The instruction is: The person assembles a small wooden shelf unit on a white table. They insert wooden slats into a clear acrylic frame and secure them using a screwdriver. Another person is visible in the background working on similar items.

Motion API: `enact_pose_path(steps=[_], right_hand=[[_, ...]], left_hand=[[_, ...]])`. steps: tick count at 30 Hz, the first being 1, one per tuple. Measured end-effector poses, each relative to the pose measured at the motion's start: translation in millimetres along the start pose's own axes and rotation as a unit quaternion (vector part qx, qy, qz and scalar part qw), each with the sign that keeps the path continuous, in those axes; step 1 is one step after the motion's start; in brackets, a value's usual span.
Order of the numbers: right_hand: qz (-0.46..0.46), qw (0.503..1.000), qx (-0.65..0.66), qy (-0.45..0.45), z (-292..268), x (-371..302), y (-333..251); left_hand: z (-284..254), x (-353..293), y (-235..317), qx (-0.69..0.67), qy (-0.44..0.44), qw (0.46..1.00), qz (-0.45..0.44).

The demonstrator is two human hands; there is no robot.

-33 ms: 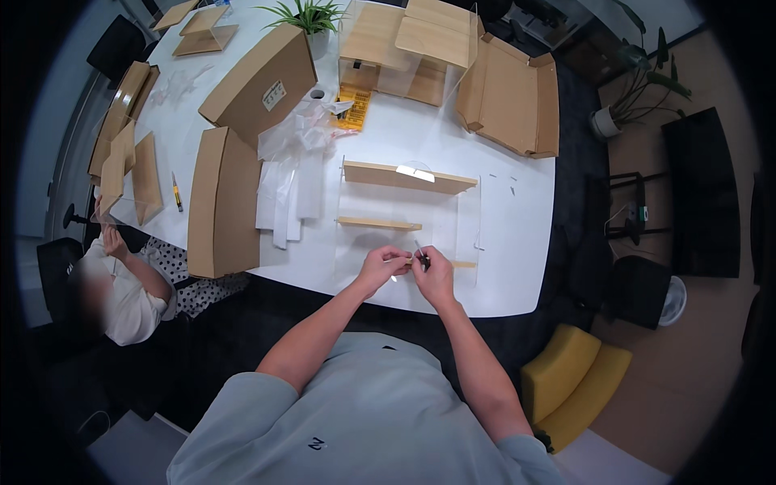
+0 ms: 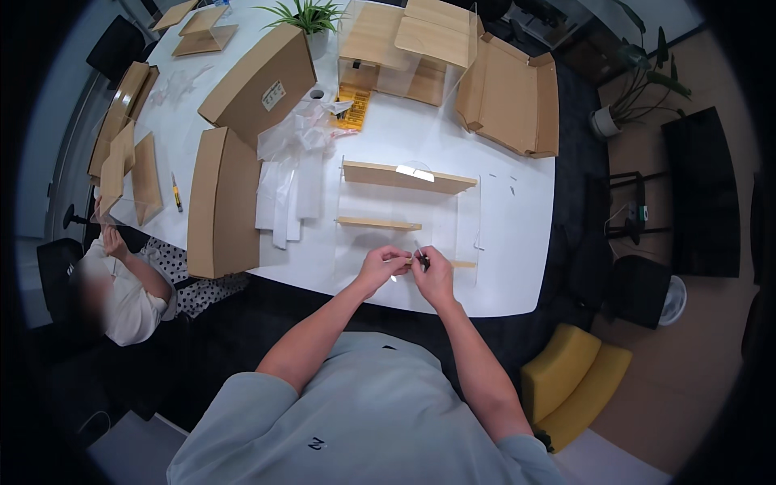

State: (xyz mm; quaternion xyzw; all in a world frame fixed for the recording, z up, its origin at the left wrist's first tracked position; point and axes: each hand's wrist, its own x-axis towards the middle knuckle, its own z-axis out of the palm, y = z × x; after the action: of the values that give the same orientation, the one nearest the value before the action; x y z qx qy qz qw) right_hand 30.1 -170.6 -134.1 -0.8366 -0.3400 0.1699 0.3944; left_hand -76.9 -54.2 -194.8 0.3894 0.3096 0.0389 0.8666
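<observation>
On the white table in front of me lies a clear panel [image 2: 396, 202], with a long wooden board [image 2: 372, 174], a shorter wooden board [image 2: 380, 224] and a third wooden board [image 2: 463, 264] along it. My right hand [image 2: 436, 275] is closed round a small tool [image 2: 423, 259] with a dark handle and a thin, pale shaft. Close beside it, my left hand [image 2: 377, 271] has its fingertips pinched together over the third board's near end. What the left fingers hold, if anything, is too small to make out. Both hands cover part of that board.
Left of the panel are plastic wrapping [image 2: 283, 145] and brown cardboard boxes [image 2: 222, 202]. A wood-and-clear-panel shelf [image 2: 372, 48], a yellow packet [image 2: 353, 109] and an open carton [image 2: 513, 97] stand beyond. Small pieces [image 2: 512, 191] lie at right. Another person [image 2: 137, 299] sits at far left.
</observation>
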Motion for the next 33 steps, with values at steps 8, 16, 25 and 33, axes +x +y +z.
enact_pose_path(steps=[8,16,25,33], right_hand=[[0.023,0.999,-0.015,-0.023,-4.1,-5.2,-3.4],[-0.082,0.986,-0.144,-0.012,-4.5,-9.6,-7.2],[-0.07,0.982,-0.177,-0.007,-1.9,-10.2,-16.1],[-0.015,0.999,-0.042,0.008,-0.2,-7.2,-8.2]], left_hand=[[0.2,0.4,4.1,0.037,0.007,0.999,-0.013],[-1.9,3.6,-1.2,0.025,0.001,1.0,0.001],[11.1,-22.8,19.0,0.384,0.195,0.876,0.216],[15.5,-24.3,30.3,0.53,0.044,0.764,0.365]])
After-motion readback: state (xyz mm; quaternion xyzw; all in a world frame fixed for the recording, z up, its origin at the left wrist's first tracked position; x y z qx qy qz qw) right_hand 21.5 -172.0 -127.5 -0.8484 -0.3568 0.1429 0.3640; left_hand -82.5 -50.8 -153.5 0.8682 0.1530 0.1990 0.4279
